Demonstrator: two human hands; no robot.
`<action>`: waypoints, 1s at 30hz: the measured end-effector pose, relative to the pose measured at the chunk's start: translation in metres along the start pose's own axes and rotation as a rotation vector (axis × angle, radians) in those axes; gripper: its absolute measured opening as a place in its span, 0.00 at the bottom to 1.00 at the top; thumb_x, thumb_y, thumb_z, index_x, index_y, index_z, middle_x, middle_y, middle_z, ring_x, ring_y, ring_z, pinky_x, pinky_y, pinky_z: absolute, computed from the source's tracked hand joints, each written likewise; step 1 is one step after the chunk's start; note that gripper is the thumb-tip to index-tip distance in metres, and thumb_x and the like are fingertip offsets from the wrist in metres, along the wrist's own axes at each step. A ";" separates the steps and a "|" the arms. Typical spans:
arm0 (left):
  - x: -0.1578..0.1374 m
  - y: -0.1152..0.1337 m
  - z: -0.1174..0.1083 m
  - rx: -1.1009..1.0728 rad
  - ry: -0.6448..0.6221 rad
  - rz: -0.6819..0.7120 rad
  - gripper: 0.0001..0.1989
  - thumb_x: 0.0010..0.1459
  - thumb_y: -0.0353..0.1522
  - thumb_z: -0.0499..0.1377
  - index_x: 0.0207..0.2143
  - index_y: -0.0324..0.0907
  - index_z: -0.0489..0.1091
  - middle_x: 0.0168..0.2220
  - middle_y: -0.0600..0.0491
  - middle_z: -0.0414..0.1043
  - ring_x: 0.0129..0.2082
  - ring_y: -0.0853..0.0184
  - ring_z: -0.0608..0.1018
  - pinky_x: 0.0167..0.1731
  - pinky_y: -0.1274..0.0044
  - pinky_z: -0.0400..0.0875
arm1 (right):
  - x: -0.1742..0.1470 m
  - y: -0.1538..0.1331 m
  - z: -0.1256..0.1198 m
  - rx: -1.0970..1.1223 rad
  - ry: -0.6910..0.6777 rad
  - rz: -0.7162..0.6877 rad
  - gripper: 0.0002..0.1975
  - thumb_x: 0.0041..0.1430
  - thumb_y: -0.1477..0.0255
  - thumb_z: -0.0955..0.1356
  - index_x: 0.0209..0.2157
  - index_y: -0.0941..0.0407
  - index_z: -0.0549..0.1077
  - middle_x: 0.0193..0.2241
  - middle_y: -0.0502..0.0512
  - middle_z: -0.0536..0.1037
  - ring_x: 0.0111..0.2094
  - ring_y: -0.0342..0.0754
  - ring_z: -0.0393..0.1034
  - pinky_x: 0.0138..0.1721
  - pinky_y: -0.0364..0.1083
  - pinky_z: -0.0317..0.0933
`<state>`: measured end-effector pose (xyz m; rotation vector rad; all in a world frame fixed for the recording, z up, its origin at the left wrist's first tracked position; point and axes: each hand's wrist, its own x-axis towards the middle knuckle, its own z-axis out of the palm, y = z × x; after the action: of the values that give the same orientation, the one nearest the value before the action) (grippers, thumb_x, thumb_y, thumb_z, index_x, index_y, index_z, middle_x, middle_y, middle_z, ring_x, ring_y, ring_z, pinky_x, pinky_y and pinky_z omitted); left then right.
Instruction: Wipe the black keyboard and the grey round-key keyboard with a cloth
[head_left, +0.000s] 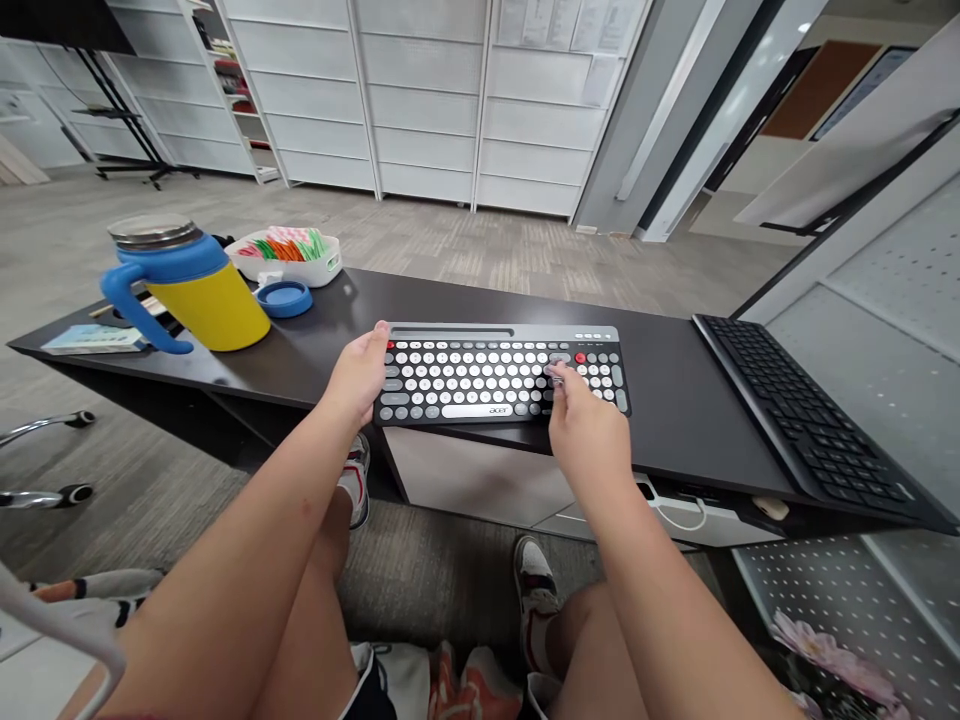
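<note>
A grey and black Acer keyboard (469, 385) with round white keys and a few red ones lies near the front edge of the dark desk. Its left end is gripped by my left hand (358, 378), thumb at the top corner and the other fingers mostly hidden along the side. Over the keys right of centre, my right hand (592, 425) is closed in a pinch, its fingertips at the keys beside the number pad. A small dark thing seems to be between those fingertips, too small to name.
On the desk (660, 400) stand a yellow and blue mug (210, 300), a blue lid (284, 298) and a white basket (300, 268) of colourful packets. A booklet (97, 340) lies far left. At right, a black keyboard (802, 410) leans near a white perforated panel.
</note>
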<state>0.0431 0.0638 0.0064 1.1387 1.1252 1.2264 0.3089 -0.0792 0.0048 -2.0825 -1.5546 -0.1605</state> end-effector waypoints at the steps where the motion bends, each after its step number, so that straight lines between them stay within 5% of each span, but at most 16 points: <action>1: 0.001 -0.001 -0.001 0.003 0.002 0.000 0.22 0.66 0.52 0.60 0.43 0.42 0.76 0.40 0.45 0.84 0.40 0.56 0.86 0.41 0.68 0.82 | -0.002 -0.005 0.002 0.006 -0.001 -0.038 0.20 0.73 0.74 0.62 0.61 0.53 0.75 0.58 0.60 0.81 0.42 0.56 0.83 0.41 0.50 0.73; 8: 0.001 -0.001 -0.002 -0.007 0.012 -0.013 0.22 0.67 0.52 0.60 0.44 0.42 0.76 0.38 0.46 0.84 0.37 0.58 0.86 0.37 0.69 0.82 | -0.012 -0.015 0.020 0.055 0.043 -0.311 0.19 0.74 0.76 0.61 0.60 0.55 0.75 0.63 0.57 0.76 0.59 0.57 0.77 0.52 0.54 0.77; 13: 0.000 0.000 -0.002 -0.011 0.015 -0.016 0.21 0.68 0.51 0.59 0.43 0.42 0.76 0.38 0.46 0.84 0.35 0.59 0.85 0.36 0.69 0.82 | -0.014 -0.009 0.020 0.078 0.024 -0.486 0.19 0.73 0.78 0.61 0.60 0.55 0.75 0.63 0.56 0.76 0.61 0.53 0.75 0.56 0.52 0.76; 30: -0.002 0.002 0.000 0.009 0.033 -0.012 0.21 0.67 0.51 0.59 0.43 0.42 0.75 0.37 0.46 0.83 0.37 0.58 0.86 0.39 0.69 0.82 | -0.016 -0.006 0.013 0.235 -0.156 -0.629 0.22 0.74 0.79 0.59 0.61 0.53 0.73 0.65 0.53 0.74 0.66 0.49 0.69 0.65 0.55 0.69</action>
<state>0.0426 0.0619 0.0088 1.1211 1.1616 1.2361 0.2954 -0.0853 -0.0106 -1.4025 -2.1663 -0.0343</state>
